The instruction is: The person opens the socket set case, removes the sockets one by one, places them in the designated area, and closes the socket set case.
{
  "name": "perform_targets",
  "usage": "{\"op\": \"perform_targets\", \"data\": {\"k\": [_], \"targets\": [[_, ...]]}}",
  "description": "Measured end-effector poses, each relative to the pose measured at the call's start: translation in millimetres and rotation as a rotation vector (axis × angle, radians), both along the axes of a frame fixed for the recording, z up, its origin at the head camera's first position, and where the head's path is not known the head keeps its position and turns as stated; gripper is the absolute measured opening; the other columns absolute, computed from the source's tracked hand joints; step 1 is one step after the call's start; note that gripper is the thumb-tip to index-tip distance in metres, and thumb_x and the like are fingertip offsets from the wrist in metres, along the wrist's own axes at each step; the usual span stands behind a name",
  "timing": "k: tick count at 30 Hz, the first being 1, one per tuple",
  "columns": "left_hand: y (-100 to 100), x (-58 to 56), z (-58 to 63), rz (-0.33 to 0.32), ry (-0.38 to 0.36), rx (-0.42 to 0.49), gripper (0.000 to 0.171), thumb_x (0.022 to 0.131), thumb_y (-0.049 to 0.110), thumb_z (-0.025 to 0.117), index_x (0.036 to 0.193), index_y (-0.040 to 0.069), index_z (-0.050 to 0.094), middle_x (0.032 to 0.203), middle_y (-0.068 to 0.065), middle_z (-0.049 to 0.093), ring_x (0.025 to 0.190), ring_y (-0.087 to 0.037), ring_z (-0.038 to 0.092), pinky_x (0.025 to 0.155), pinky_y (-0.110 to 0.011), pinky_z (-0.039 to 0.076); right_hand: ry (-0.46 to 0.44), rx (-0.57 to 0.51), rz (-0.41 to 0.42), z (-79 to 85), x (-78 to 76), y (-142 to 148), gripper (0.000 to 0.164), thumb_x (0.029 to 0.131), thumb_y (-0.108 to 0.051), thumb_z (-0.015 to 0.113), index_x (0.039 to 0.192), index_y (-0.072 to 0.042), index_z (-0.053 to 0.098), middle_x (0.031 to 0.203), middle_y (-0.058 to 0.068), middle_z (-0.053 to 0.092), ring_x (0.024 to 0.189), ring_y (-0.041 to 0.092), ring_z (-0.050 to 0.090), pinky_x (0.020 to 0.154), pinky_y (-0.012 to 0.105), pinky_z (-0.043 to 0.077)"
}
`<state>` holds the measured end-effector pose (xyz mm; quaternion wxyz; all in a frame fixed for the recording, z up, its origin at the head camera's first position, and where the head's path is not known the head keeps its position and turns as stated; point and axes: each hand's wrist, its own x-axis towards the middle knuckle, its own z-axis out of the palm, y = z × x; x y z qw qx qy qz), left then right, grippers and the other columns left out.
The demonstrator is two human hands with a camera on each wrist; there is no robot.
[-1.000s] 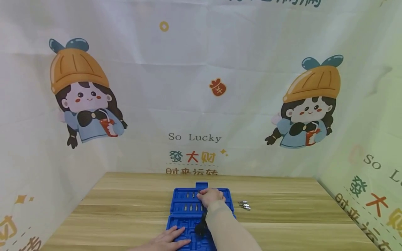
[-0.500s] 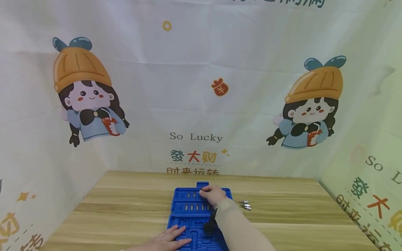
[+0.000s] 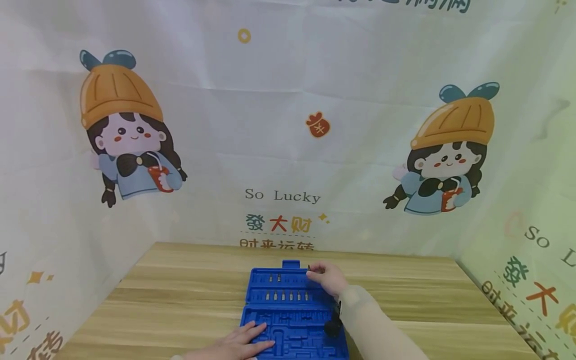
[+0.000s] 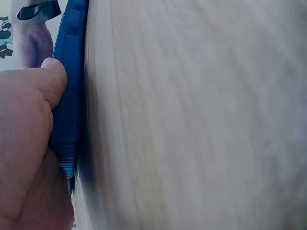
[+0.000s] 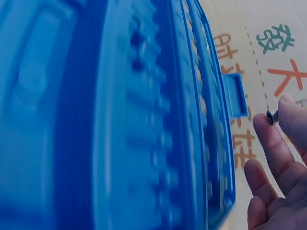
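Plainly, the blue case point(image 3: 297, 327) holds metal bits point(image 3: 283, 296) in two rows.

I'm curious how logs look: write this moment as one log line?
right hand: pinches small metal piece | left hand: rests on blue case | blue case: open on table | bits: in rows

My left hand point(image 3: 236, 345) rests on the near left part of the open bit case point(image 3: 292, 305), on the table point(image 3: 189, 287). My right hand point(image 3: 330, 278) is at its far right corner, a driver bit point(image 5: 271, 117) between thumb and forefinger. Left of that hand, two bits point(image 3: 279, 278) sit in the far row; nearer me, six more point(image 3: 283, 296). The backdrop point(image 3: 270, 150) hangs behind both hands.
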<state>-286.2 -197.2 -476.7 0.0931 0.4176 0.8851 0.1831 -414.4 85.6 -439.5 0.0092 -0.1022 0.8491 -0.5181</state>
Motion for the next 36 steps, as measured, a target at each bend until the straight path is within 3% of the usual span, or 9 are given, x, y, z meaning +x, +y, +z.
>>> {"op": "perform_targets", "data": {"k": [10, 17, 30, 36], "targets": [[1, -1.4, 0.8, -0.025, 0.014, -0.003, 0.050, 0.103, 0.040, 0.041, 0.150, 0.026, 0.036, 0.153, -0.019, 0.030, 0.139, -0.044, 0.027, 0.103, -0.057, 0.035, -0.012, 0.055, -0.030, -0.3, 4.3, 35, 0.014, 0.094, -0.016, 0.064, 0.100, -0.003, 0.065, 0.094, 0.006, 0.061, 0.087, 0.021, 0.054, 0.078, 0.038, 0.046], [2, -2.0, 1.1, -0.019, 0.008, -0.010, 0.049, 0.103, 0.039, 0.040, 0.150, 0.025, 0.037, 0.153, -0.019, 0.030, 0.139, -0.044, 0.026, 0.104, -0.056, 0.035, -0.012, 0.057, -0.050, -1.4, 8.6, 58, 0.009, 0.093, -0.012, 0.065, 0.097, -0.003, 0.065, 0.088, 0.005, 0.059, 0.076, 0.019, 0.050, 0.064, 0.031, 0.041], [0, -7.6, -6.9, -0.012, -0.029, 0.005, 0.048, 0.104, 0.040, 0.037, 0.150, 0.029, 0.035, 0.155, -0.016, 0.029, 0.139, -0.045, 0.025, 0.102, -0.061, 0.033, 0.027, 0.167, -0.071, -5.6, 24.1, 95, 0.004, 0.089, -0.003, 0.066, 0.088, -0.002, 0.063, 0.081, 0.004, 0.057, 0.074, 0.019, 0.049, 0.065, 0.032, 0.041], [2, -4.9, -1.2, -0.010, -0.017, -0.007, 0.047, 0.104, 0.037, 0.038, 0.150, 0.026, 0.037, 0.153, -0.018, 0.031, 0.138, -0.046, 0.026, 0.102, -0.060, 0.034, 0.044, 0.179, -0.058, -10.6, 30.7, 104, 0.007, 0.085, 0.000, 0.069, 0.082, -0.002, 0.062, 0.075, 0.002, 0.055, 0.070, 0.017, 0.047, 0.063, 0.031, 0.038]]}}
